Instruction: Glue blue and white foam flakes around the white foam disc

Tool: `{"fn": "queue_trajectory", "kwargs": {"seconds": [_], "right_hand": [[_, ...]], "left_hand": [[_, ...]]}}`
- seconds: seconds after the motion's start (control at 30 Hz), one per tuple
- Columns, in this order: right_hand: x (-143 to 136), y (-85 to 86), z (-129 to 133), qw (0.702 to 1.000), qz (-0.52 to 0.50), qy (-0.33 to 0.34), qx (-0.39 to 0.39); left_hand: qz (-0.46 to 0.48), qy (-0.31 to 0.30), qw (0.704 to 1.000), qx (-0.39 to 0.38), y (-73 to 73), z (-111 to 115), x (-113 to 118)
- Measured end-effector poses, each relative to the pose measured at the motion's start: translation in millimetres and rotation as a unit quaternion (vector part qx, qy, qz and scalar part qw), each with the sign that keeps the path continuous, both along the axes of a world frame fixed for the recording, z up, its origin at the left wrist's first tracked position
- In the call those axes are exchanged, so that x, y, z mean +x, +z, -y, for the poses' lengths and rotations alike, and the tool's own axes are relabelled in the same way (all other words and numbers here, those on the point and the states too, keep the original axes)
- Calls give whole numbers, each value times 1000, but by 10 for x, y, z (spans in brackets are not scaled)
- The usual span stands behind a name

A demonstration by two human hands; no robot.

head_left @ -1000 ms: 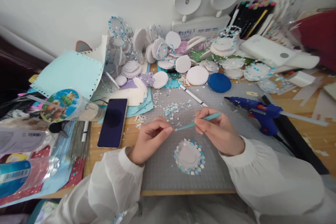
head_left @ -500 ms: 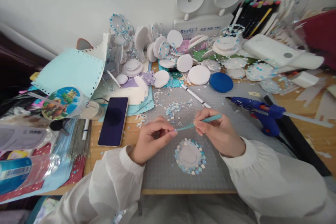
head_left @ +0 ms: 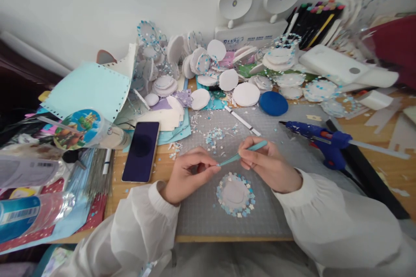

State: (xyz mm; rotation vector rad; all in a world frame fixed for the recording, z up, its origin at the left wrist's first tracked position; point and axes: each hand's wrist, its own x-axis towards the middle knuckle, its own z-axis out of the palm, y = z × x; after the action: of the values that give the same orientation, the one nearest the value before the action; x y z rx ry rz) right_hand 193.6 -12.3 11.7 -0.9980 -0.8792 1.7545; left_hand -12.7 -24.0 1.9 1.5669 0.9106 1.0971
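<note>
My right hand (head_left: 261, 160) is closed around teal tweezers (head_left: 232, 159), whose tip points left and down. At that tip, the thumb and forefinger of my left hand (head_left: 195, 171) are pinched together; a tiny pale bluish bit shows there, too small to name. Below both hands a round white disc (head_left: 234, 192) lies flat on the grey cutting mat (head_left: 201, 220), ringed with small blue, white and cream paper flowers. Behind my hands there is a loose pile of similar tiny paper flowers (head_left: 214, 135).
A white marker (head_left: 242, 120) and a blue glue gun (head_left: 320, 136) lie on the mat's far and right sides. To the left are a phone (head_left: 141, 151), a tipped plastic cup (head_left: 87, 127) and a bottle (head_left: 29, 212). White discs (head_left: 246, 94) crowd the back before a two-headed lamp (head_left: 250, 32).
The tweezers have tilted more steeply, and my right hand has shifted slightly left. My left fingertips have moved slightly right and down with the tip. The disc has not moved on the mat.
</note>
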Motion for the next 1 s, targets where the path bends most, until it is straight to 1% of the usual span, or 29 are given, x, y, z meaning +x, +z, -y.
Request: {"fn": "queue_trajectory", "kwargs": {"seconds": [0.27,0.5,0.77,1.0], "right_hand": [[-9,-7,4,999,-18,-1,-38],[-8,-5,-5,1000,-6,-2,-22],[-3,-19,-7,1000,19,-6,-12],[-20,16,-4,1000,18,-8,-12]], "left_hand": [[3,1,1000,4,-10,-8,2],[-9,-10,1000,6,4,-1,9],[-15,-7,1000,0,6,-8,12],[-21,-9,1000,-2,21,-15,11]]}}
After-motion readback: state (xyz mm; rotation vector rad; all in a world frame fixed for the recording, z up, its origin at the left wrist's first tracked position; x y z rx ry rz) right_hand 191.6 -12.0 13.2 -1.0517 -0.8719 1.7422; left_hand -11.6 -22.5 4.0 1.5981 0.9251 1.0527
